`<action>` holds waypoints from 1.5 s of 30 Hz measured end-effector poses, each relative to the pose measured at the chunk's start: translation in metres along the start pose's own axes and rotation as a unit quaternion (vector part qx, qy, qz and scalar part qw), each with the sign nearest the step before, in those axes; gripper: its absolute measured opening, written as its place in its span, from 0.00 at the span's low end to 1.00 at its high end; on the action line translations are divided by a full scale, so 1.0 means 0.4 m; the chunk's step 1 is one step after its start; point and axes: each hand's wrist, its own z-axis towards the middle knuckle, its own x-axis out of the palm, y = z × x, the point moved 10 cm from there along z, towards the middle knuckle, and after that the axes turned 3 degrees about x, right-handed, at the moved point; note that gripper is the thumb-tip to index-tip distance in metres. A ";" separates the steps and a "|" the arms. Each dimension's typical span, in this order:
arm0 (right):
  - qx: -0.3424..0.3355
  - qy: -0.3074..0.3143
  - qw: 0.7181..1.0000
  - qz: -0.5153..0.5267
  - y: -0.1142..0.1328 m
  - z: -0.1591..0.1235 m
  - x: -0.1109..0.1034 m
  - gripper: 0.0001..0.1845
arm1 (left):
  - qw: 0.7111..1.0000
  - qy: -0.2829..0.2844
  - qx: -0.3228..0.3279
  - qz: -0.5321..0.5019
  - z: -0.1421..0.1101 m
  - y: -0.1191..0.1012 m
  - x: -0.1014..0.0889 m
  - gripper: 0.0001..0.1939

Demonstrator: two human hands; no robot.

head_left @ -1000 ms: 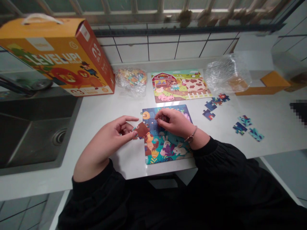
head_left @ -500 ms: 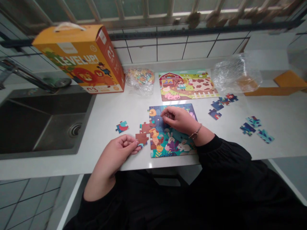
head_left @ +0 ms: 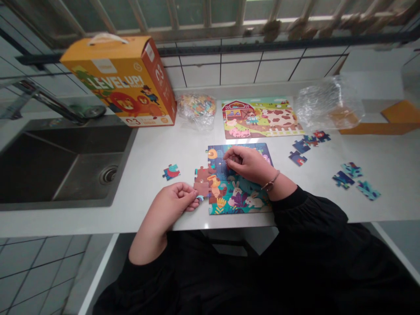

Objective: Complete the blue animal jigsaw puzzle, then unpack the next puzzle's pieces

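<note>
In the head view, apparently fitting a brown piece (head_left: 201, 189) to the left side of the puzzle (head_left: 238, 197); next, likely calls for careful lining-up, then pressing flat. Pinched by its near corner in the left hand (head_left: 179, 199), jutting rightward out of that grip. Curled narrow over the puzzle with the right hand (head_left: 246, 164); cannot tell whether gripping anything.

The person is wearing a loose, plain black top (head_left: 216, 284). The right sleeve (head_left: 318, 216) is bunching into soft folds above a closer-fitting cuff (head_left: 289, 199), while the left sleeve (head_left: 146, 271) is ending partway along the forearm (head_left: 151, 236). A thin, cord-like bracelet (head_left: 271, 180) is encircling the wrist of the right hand (head_left: 251, 165).
</note>
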 end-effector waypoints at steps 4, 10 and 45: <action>0.003 0.002 1.000 -0.008 -0.002 0.000 0.001 0.04 | 1.000 0.019 -0.003 0.024 0.000 -0.011 0.015 0.21; 0.007 0.005 1.000 -0.010 -0.004 0.000 0.002 0.05 | 0.985 -0.017 0.077 0.150 -0.002 -0.048 -0.007 0.15; -0.001 0.006 1.000 -0.023 0.007 0.000 0.000 0.05 | 0.878 -0.159 0.222 0.392 0.037 -0.098 -0.210 0.28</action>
